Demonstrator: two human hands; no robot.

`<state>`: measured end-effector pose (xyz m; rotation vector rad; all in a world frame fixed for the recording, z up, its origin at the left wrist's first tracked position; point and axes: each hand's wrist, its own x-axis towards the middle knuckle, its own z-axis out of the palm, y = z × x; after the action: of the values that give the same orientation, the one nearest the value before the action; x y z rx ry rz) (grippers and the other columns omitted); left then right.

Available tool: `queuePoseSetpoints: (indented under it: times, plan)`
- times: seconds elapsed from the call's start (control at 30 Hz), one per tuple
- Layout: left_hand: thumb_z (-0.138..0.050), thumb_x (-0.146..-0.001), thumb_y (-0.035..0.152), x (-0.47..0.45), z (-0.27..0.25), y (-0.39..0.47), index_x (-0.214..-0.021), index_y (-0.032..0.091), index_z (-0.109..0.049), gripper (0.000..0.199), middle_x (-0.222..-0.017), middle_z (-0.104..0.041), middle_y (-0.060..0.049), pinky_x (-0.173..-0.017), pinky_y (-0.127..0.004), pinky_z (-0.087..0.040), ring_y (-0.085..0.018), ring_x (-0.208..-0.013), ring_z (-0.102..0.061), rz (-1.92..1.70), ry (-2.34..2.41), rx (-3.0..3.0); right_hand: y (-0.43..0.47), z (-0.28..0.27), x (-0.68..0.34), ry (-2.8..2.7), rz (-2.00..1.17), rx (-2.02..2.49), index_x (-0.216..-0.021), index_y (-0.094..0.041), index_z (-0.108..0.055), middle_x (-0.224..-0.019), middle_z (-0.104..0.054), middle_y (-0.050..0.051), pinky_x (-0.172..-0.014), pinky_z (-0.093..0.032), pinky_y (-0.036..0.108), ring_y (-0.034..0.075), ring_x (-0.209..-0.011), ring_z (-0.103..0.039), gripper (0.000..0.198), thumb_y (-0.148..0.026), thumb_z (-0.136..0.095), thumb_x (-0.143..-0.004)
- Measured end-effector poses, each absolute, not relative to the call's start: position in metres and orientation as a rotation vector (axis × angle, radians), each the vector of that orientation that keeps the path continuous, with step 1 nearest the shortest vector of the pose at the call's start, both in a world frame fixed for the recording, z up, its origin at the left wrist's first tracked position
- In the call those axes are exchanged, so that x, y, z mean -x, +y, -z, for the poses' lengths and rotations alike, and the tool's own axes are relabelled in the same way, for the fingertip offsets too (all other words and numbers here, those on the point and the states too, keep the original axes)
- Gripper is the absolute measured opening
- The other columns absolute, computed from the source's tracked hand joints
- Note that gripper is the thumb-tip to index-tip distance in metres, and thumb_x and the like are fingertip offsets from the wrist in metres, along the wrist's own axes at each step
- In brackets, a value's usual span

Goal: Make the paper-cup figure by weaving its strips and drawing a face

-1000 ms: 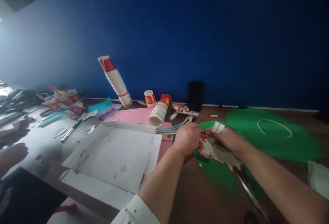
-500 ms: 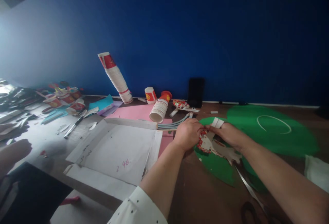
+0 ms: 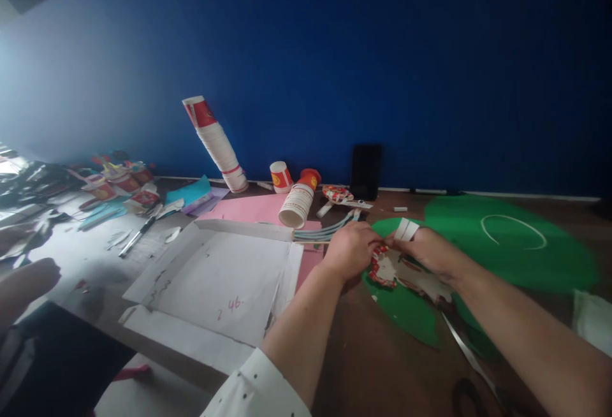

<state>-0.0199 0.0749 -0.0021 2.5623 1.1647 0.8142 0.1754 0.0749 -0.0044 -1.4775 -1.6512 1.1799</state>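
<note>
My left hand [image 3: 351, 250] is closed, its fingertips pinching a red-and-white paper piece [image 3: 381, 271] with a curled, ruffled edge. Close beside it, my right hand [image 3: 433, 252] is closed too, with a folded white paper strip [image 3: 406, 229] sticking up from its fingers. Both sets of fingertips meet at the upper edge of the ruffled piece, and the exact contact there is partly hidden. Under my right hand lie pale paper scraps [image 3: 433, 283] on green paper [image 3: 411, 318]. Scissors [image 3: 466, 350] rest below, partly behind my right forearm.
An open white cardboard box [image 3: 215, 277] sits left of my arms. Behind it are a leaning paper cup stack [image 3: 217, 143], another cup stack [image 3: 296, 203] and a dark phone [image 3: 366, 171]. At the far left, another person's hand [image 3: 33, 283] shows near a utility knife [image 3: 138, 237].
The ruffled paper piece has tilted slightly in my fingers, and my right hand has shifted a little. The other things lie as before.
</note>
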Motion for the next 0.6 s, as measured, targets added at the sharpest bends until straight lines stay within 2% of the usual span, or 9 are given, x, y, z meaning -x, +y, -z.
queuePoseSetpoints:
  times: [0.2, 0.43, 0.53, 0.6]
  plan:
    - [-0.054, -0.092, 0.026, 0.020, 0.004, 0.076, -0.096, 0.020, -0.074, 0.021, -0.092, -0.068, -0.004, -0.086, -0.026, -0.045, -0.018, -0.092, -0.060, -0.777, 1.171, -2.591, 0.075, 0.005, -0.176, -1.664, -1.166, 1.474, -0.081, -0.021, -0.075, -0.074, -0.074, 0.003, -0.066, -0.050, 0.031, 0.023, -0.072, -0.065, 0.031, -0.049, -0.073, -0.068]
    - [-0.053, -0.092, 0.026, 0.019, 0.003, 0.075, -0.091, 0.020, -0.074, 0.021, -0.089, -0.067, -0.003, -0.085, -0.027, -0.045, -0.018, -0.090, -0.059, -0.785, 1.187, -2.631, 0.072, -0.001, -0.174, -1.689, -1.176, 1.465, -0.083, -0.020, -0.075, -0.083, -0.076, 0.005, -0.070, -0.050, 0.033, 0.025, -0.079, -0.067, 0.035, -0.051, -0.072, -0.069]
    - [-0.054, -0.091, 0.025, 0.019, 0.004, 0.074, -0.089, 0.019, -0.073, 0.020, -0.088, -0.066, -0.004, -0.085, -0.028, -0.045, -0.018, -0.090, -0.058, -0.813, 1.197, -2.638, 0.070, -0.005, -0.173, -1.677, -1.191, 1.483, -0.084, -0.020, -0.074, -0.083, -0.076, 0.004, -0.067, -0.049, 0.031, 0.023, -0.076, -0.066, 0.036, -0.052, -0.073, -0.069]
    - [-0.054, -0.091, 0.024, 0.019, 0.004, 0.074, -0.089, 0.019, -0.073, 0.020, -0.088, -0.066, -0.004, -0.085, -0.028, -0.046, -0.018, -0.090, -0.058, -0.815, 1.207, -2.634, 0.070, -0.007, -0.173, -1.651, -1.208, 1.512, -0.080, -0.019, -0.073, -0.075, -0.074, 0.004, -0.062, -0.048, 0.030, 0.021, -0.069, -0.065, 0.037, -0.054, -0.072, -0.069]
